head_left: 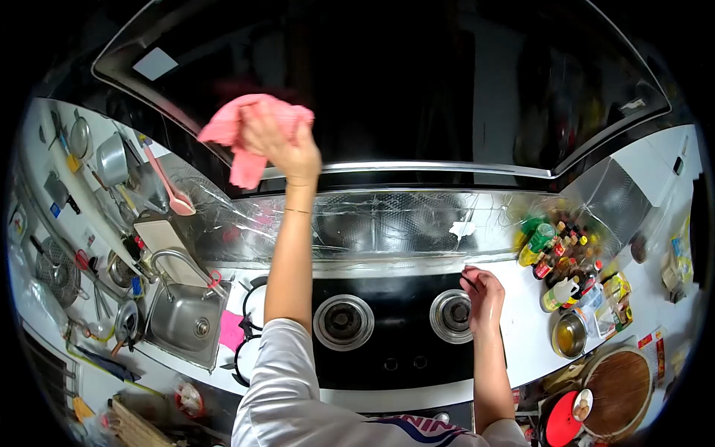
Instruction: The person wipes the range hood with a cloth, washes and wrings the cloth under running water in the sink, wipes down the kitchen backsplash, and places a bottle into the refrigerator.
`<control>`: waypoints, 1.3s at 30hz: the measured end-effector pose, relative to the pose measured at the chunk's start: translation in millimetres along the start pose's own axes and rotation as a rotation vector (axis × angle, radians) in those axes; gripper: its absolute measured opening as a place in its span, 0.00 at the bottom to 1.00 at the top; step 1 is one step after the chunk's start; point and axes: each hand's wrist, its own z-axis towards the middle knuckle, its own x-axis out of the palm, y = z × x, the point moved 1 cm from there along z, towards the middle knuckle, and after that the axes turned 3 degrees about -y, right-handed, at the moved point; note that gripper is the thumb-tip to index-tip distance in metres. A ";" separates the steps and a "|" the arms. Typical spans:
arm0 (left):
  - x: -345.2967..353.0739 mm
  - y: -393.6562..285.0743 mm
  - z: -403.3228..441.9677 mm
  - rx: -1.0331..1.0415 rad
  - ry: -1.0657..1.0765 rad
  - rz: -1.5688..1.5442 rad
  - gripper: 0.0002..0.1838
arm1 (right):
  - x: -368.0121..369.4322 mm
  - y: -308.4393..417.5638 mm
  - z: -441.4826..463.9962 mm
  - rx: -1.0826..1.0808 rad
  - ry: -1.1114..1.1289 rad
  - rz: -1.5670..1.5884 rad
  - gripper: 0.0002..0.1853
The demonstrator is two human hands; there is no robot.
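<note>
My left hand (274, 143) is raised to the glossy black range hood (387, 97), spread over a pink cloth (249, 164) that it presses against the hood's lower left part. The cloth's loose edges hang out around my fingers. Lower down, my right hand (485, 292) hovers beside the right burner (451, 316) of the black gas stove (395, 350). Its fingers are loosely bent and apart, with no held thing that I can make out. The left burner (343, 321) has no pot on it.
A steel sink (182, 325) with a tap (175, 257) lies left, near hanging pans and a pink spatula (167, 182). Sauce bottles (547, 253) and a metal bowl (569, 334) crowd the right counter. A round wooden board (622, 391) stands lower right.
</note>
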 end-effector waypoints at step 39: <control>35.2 -97.7 -102.3 -0.510 0.049 -0.029 0.32 | 31.1 -3.0 58.5 0.100 0.165 0.060 0.11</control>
